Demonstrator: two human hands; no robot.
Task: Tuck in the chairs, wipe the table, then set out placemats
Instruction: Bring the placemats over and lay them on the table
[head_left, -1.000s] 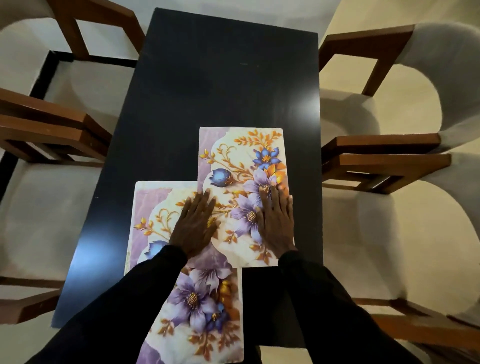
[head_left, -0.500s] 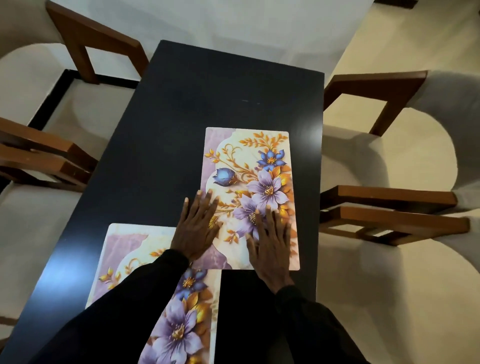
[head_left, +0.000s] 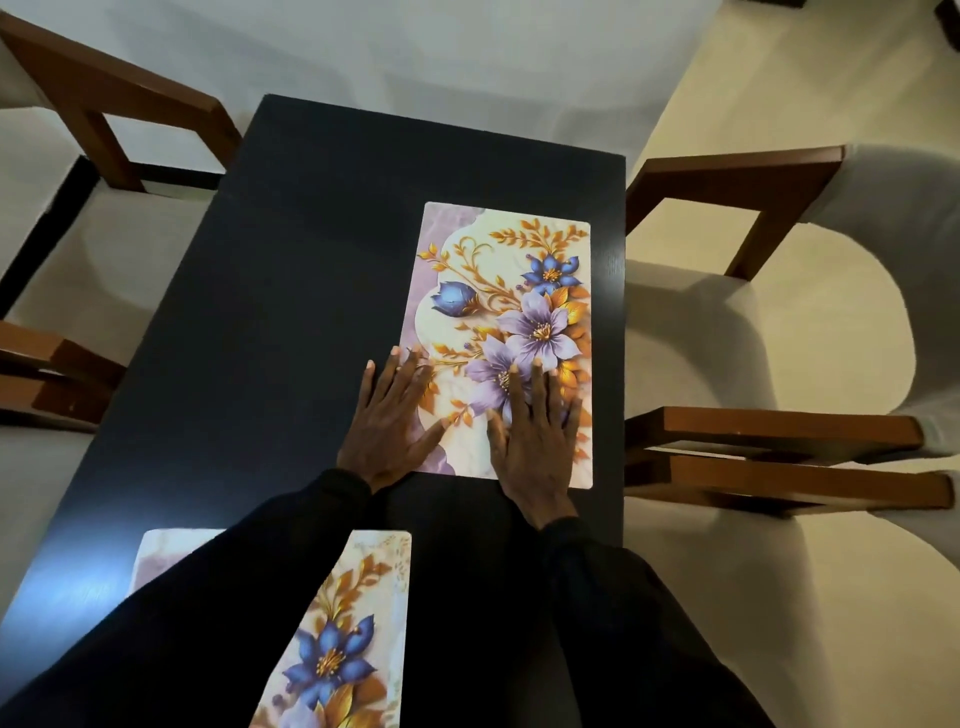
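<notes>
Placemat under R hand fingers

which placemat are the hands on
The far placemat, by the table's right edge: the right hand lies flat on it and the left hand straddles its left edge. The near placemat lies apart, partly under the left sleeve.

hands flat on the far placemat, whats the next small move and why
Probably lift both hands away: the far placemat lies flat and square along the right edge of the table, the left hand and right hand resting on it with straight fingers. The near placemat seems next.
</notes>
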